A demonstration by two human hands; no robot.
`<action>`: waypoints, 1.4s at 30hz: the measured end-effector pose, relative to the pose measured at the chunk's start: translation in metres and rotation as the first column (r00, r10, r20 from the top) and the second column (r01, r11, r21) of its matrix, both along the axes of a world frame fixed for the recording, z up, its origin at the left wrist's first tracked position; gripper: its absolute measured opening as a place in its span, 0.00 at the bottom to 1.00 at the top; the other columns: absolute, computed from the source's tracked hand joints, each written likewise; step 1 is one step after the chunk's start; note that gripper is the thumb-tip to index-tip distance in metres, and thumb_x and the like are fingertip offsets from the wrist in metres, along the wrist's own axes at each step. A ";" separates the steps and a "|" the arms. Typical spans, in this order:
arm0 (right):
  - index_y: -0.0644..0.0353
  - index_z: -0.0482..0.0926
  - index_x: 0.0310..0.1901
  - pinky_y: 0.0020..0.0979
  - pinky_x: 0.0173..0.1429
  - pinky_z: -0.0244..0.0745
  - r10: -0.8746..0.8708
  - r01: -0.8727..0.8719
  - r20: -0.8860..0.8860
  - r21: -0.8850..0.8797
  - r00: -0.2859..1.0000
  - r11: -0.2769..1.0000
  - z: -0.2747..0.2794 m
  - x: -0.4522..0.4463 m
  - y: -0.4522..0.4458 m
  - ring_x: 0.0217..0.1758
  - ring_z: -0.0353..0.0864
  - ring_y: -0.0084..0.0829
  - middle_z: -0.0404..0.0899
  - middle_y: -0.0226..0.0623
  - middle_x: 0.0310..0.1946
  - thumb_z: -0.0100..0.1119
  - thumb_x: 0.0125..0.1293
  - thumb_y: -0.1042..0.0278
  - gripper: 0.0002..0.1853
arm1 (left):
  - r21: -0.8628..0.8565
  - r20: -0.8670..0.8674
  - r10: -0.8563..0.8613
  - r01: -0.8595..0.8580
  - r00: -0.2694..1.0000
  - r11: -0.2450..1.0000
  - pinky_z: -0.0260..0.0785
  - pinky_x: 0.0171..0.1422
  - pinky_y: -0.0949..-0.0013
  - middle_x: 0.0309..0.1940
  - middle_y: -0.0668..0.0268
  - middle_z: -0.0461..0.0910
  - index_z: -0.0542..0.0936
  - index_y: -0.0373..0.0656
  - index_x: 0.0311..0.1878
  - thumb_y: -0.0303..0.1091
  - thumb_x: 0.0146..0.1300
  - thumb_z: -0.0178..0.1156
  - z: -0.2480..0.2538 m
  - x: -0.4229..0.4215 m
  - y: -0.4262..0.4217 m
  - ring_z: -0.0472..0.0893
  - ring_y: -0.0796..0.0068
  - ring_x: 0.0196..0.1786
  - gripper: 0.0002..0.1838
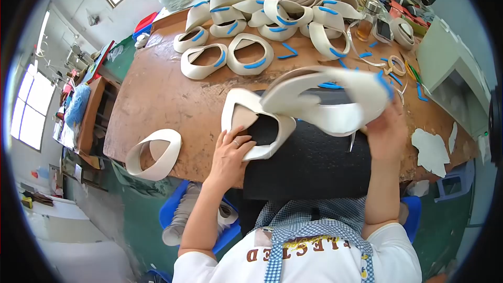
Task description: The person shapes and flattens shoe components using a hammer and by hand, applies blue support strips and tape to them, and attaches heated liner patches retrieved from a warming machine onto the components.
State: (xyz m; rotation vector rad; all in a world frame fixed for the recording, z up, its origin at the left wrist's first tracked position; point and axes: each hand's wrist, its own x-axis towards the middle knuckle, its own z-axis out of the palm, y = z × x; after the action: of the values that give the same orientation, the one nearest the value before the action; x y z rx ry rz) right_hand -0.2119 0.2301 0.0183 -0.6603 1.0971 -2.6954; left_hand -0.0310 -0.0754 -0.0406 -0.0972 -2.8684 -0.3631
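My left hand [229,152] grips the near-left edge of a white shoe upper [281,131], its fingers reaching over the rim into the opening. This piece overlaps the left edge of a black work board [314,170]. On the right, my right hand [386,128] holds up another white shoe upper [361,94], blurred by motion, with a blue strip [386,85] at its right end. Its left end overlaps the first upper in view; whether they touch I cannot tell. The right fingers are partly hidden behind the raised piece.
A single upper [168,170] lies at the table's left edge. Several uppers with blue strips [250,55] stand along the back. Scissors [396,65], a phone [384,30] and a glass jar [365,23] are back right. White scraps [430,152] lie right; a blue bin [173,202] stands below.
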 end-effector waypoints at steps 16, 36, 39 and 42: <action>0.54 0.80 0.46 0.44 0.71 0.63 0.048 0.243 -0.979 0.097 0.199 0.965 0.029 0.027 -0.317 0.61 0.73 0.40 0.79 0.33 0.47 0.70 0.52 0.71 0.18 | 0.065 0.059 0.023 -0.027 0.998 0.997 0.51 0.78 0.39 0.52 0.64 0.82 0.82 0.43 0.52 0.19 0.43 0.69 0.025 0.053 0.028 0.73 0.56 0.67 0.27; 0.60 0.86 0.34 0.42 0.47 0.82 0.630 0.797 -0.517 0.525 0.579 -0.300 -0.069 -0.147 -0.064 0.45 0.86 0.45 0.86 0.46 0.37 0.61 0.55 0.76 0.06 | 0.259 -0.150 0.054 -0.014 0.987 0.966 0.65 0.71 0.47 0.61 0.58 0.77 0.80 0.40 0.59 0.23 0.51 0.72 0.031 0.033 0.050 0.72 0.49 0.68 0.28; 0.61 0.86 0.34 0.41 0.46 0.83 0.631 0.802 -0.525 0.518 0.572 -0.296 -0.068 -0.143 -0.062 0.45 0.87 0.46 0.86 0.48 0.37 0.62 0.54 0.77 0.07 | 0.262 -0.155 0.010 0.031 0.988 0.965 0.68 0.68 0.51 0.60 0.58 0.78 0.81 0.41 0.57 0.21 0.51 0.71 0.033 0.025 0.063 0.73 0.49 0.68 0.27; 0.62 0.86 0.35 0.41 0.45 0.82 0.598 0.849 -0.619 0.478 0.508 -0.227 -0.073 -0.144 -0.058 0.44 0.87 0.46 0.86 0.48 0.37 0.61 0.54 0.77 0.07 | 0.259 -0.159 -0.008 0.050 0.987 0.964 0.69 0.68 0.51 0.60 0.58 0.78 0.81 0.40 0.57 0.21 0.52 0.71 0.041 0.019 0.072 0.73 0.49 0.67 0.26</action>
State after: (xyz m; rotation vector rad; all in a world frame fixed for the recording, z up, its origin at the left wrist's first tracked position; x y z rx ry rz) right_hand -0.3560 0.1722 -0.0545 -1.3422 3.0832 0.0266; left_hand -0.0119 -0.0031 0.0007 -0.1140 -2.6390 -0.7051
